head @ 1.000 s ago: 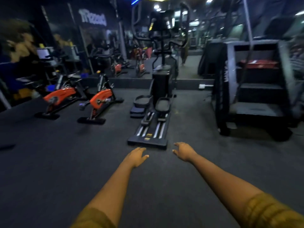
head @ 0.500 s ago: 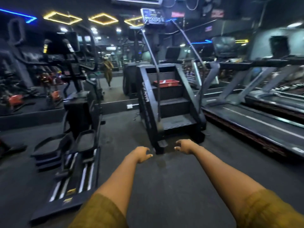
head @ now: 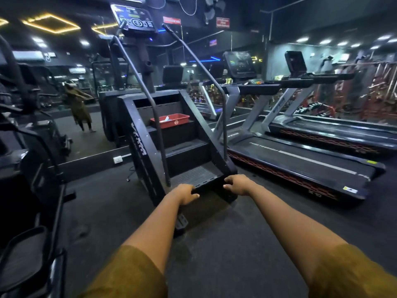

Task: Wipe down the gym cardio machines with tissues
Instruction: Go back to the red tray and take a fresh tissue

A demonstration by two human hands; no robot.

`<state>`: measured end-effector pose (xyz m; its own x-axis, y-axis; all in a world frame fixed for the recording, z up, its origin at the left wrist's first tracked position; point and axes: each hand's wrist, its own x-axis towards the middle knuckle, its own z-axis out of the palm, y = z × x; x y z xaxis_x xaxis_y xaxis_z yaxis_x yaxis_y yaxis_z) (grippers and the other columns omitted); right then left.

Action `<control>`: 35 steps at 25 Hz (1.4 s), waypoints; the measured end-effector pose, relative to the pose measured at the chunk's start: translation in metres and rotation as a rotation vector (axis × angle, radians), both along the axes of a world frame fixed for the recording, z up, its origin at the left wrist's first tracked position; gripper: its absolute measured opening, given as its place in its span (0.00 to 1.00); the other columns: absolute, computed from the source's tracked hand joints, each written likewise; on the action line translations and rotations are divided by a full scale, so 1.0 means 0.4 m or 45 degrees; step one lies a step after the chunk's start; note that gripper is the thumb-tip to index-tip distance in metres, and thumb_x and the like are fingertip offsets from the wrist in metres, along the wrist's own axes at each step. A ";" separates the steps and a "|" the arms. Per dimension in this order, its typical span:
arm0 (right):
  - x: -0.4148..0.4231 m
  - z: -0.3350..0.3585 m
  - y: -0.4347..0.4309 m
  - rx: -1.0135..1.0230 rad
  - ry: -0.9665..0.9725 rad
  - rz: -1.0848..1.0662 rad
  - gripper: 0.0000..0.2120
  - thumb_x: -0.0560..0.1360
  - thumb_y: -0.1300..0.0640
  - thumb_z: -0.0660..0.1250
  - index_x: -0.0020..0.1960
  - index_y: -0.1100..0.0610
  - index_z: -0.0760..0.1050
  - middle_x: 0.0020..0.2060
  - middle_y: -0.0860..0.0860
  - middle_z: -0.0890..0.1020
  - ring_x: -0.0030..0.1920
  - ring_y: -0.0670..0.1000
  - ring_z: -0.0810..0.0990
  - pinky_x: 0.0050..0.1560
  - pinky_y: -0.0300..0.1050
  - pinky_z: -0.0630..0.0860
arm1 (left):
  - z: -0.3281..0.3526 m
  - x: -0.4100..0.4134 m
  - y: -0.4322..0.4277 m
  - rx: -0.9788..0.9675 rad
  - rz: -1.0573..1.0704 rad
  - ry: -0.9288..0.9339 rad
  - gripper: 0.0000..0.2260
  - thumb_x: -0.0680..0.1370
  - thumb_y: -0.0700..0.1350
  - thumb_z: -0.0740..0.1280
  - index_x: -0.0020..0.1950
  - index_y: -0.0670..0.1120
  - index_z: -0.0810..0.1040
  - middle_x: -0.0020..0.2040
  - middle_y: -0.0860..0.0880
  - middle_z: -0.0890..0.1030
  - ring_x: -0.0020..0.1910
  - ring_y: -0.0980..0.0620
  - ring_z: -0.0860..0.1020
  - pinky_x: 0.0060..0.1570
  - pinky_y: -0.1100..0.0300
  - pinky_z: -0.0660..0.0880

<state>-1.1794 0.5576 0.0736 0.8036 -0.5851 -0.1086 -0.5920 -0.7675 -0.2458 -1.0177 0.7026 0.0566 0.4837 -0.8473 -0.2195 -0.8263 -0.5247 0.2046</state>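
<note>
Our left hand and right hand reach forward side by side, well apart from each other. The fingers of both hang loosely curled and hold nothing. We cannot tell whether either fingertip touches anything. Forearms bare, with olive-green fabric sleeves at the elbows. At twelve o'clock, just beyond the knuckles, stands the black stair-climber machine. Its lowest ribbed step shows between the two hands. Two dark curved handrails rise from the base to a black console panel, high at twelve o'clock. On an upper step sits a red rectangular plastic tray, level, with something white in it, too small for us to identify. At two o'clock lies a long black treadmill with a pale stripe along its belt. A second black treadmill runs parallel beyond it, nearer three o'clock. At nine o'clock we note a black elliptical trainer, partly cut off by the frame edge. At eleven o'clock a wall mirror behind the machines shows a blurred person in olive clothing. Dark rubber floor underfoot.
</note>
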 end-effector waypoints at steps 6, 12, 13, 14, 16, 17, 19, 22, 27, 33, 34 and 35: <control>0.268 -0.002 -0.370 -0.020 0.007 0.030 0.23 0.80 0.48 0.58 0.71 0.56 0.65 0.69 0.54 0.69 0.69 0.55 0.66 0.67 0.45 0.63 | -0.012 0.265 -0.384 0.005 -0.008 0.022 0.25 0.82 0.53 0.58 0.76 0.42 0.61 0.75 0.43 0.64 0.73 0.44 0.64 0.71 0.52 0.62; 0.564 0.051 -0.729 -0.043 -0.009 0.079 0.21 0.79 0.49 0.59 0.69 0.57 0.68 0.67 0.55 0.72 0.68 0.55 0.67 0.66 0.44 0.64 | 0.025 0.533 -0.714 -0.064 0.090 0.066 0.25 0.82 0.52 0.59 0.76 0.43 0.62 0.73 0.43 0.66 0.71 0.45 0.66 0.70 0.52 0.64; 0.618 0.055 -0.781 -0.038 -0.012 0.091 0.21 0.79 0.49 0.59 0.69 0.57 0.68 0.67 0.55 0.72 0.68 0.55 0.68 0.66 0.45 0.65 | 0.019 0.583 -0.766 -0.064 0.111 0.068 0.25 0.82 0.52 0.59 0.75 0.43 0.62 0.73 0.43 0.67 0.71 0.45 0.66 0.70 0.52 0.64; 0.674 0.057 -0.830 -0.032 -0.016 0.108 0.21 0.79 0.49 0.59 0.70 0.57 0.68 0.67 0.55 0.72 0.68 0.55 0.68 0.66 0.45 0.65 | 0.012 0.634 -0.815 -0.068 0.122 0.060 0.25 0.81 0.52 0.60 0.75 0.43 0.63 0.73 0.43 0.67 0.71 0.45 0.67 0.70 0.52 0.64; 0.779 0.056 -0.918 -0.029 -0.036 0.151 0.21 0.79 0.50 0.59 0.69 0.57 0.68 0.67 0.55 0.72 0.67 0.55 0.69 0.66 0.46 0.66 | -0.001 0.731 -0.899 -0.074 0.152 0.029 0.24 0.81 0.53 0.61 0.74 0.43 0.64 0.72 0.43 0.68 0.70 0.45 0.67 0.69 0.53 0.65; 0.842 0.053 -0.970 -0.042 -0.044 0.177 0.21 0.79 0.50 0.59 0.69 0.58 0.69 0.66 0.55 0.73 0.67 0.55 0.70 0.66 0.46 0.66 | -0.008 0.790 -0.947 -0.080 0.162 0.011 0.24 0.81 0.52 0.61 0.74 0.43 0.65 0.72 0.43 0.69 0.70 0.45 0.68 0.69 0.54 0.65; 0.979 0.044 -1.081 -0.074 -0.072 0.215 0.20 0.79 0.50 0.59 0.68 0.58 0.69 0.66 0.54 0.73 0.67 0.55 0.70 0.65 0.45 0.65 | -0.019 0.919 -1.046 -0.105 0.179 -0.009 0.23 0.81 0.52 0.62 0.73 0.43 0.67 0.71 0.43 0.70 0.69 0.46 0.69 0.68 0.56 0.65; 1.185 0.058 -1.237 -0.045 -0.119 0.227 0.20 0.79 0.50 0.60 0.69 0.56 0.69 0.66 0.53 0.73 0.67 0.54 0.69 0.66 0.44 0.65 | -0.003 1.115 -1.190 -0.148 0.231 -0.010 0.22 0.81 0.52 0.62 0.72 0.43 0.68 0.70 0.43 0.71 0.69 0.46 0.69 0.67 0.58 0.65; 1.467 0.074 -1.443 -0.016 -0.240 0.300 0.18 0.79 0.51 0.60 0.67 0.56 0.72 0.64 0.53 0.75 0.66 0.54 0.71 0.66 0.44 0.66 | 0.028 1.372 -1.370 -0.229 0.357 0.017 0.23 0.81 0.52 0.61 0.72 0.43 0.67 0.69 0.43 0.72 0.68 0.46 0.70 0.66 0.55 0.66; 1.830 0.029 -1.642 0.106 -0.250 0.454 0.16 0.78 0.52 0.62 0.64 0.55 0.75 0.62 0.52 0.77 0.63 0.52 0.74 0.65 0.43 0.68 | -0.003 1.667 -1.495 -0.372 0.562 -0.015 0.21 0.80 0.51 0.62 0.72 0.44 0.68 0.69 0.44 0.72 0.68 0.47 0.71 0.67 0.53 0.67; 1.902 0.026 -1.676 0.120 -0.280 0.489 0.15 0.78 0.53 0.63 0.63 0.56 0.75 0.61 0.52 0.78 0.63 0.52 0.74 0.64 0.43 0.67 | -0.008 1.724 -1.518 -0.426 0.617 -0.029 0.21 0.80 0.51 0.63 0.71 0.45 0.69 0.68 0.45 0.73 0.67 0.47 0.71 0.66 0.53 0.68; 1.975 0.025 -1.711 0.155 -0.316 0.513 0.15 0.77 0.54 0.63 0.62 0.56 0.76 0.61 0.52 0.78 0.63 0.52 0.74 0.64 0.42 0.67 | -0.010 1.779 -1.542 -0.478 0.685 -0.034 0.20 0.80 0.51 0.63 0.70 0.45 0.70 0.68 0.46 0.74 0.66 0.47 0.72 0.66 0.52 0.68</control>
